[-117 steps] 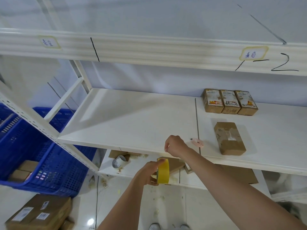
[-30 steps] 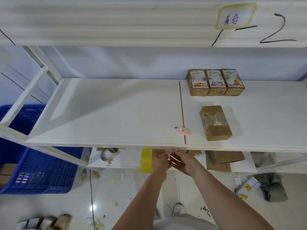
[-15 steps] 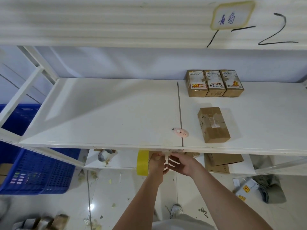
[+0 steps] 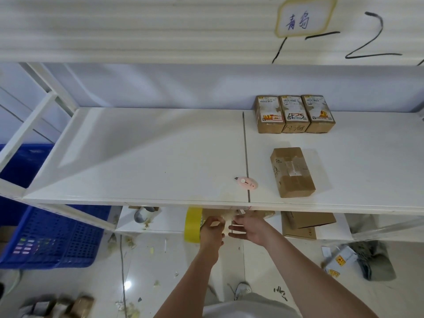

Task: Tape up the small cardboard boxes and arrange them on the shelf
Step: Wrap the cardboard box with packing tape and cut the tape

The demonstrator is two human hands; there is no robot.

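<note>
- Both hands are below the front lip of the white metal shelf (image 4: 160,157), close together, in front of the lower tier.
- Left hand (image 4: 212,230): fingers curled round a roll of yellow packing tape (image 4: 193,224), held on edge; a pale strip of tape runs from it toward the other hand.
- Right hand (image 4: 251,228): fingers spread fairly wide and mostly straight, tips at the pale strip; whether it pinches the strip I cannot tell.
- Something brown, cardboard by the look, sits just behind the hands under the shelf edge; mostly hidden.
- On the shelf, right panel: a plain brown cardboard box (image 4: 292,172) with clear tape across its top, lying flat and slightly skewed, near the front.
- Behind it, against the back wall: three small brown cardboard boxes with printed labels (image 4: 294,113), side by side and touching.
- A small pink box cutter (image 4: 246,182) lies at the seam between the two shelf panels, just left of the plain box.
- Lower tier: flattened brown cardboard (image 4: 307,223) to the right, a roll of grey tape (image 4: 143,213) to the left.
- Blue plastic crate (image 4: 52,235) on the floor at left; scraps litter the white tiled floor (image 4: 160,260).
</note>
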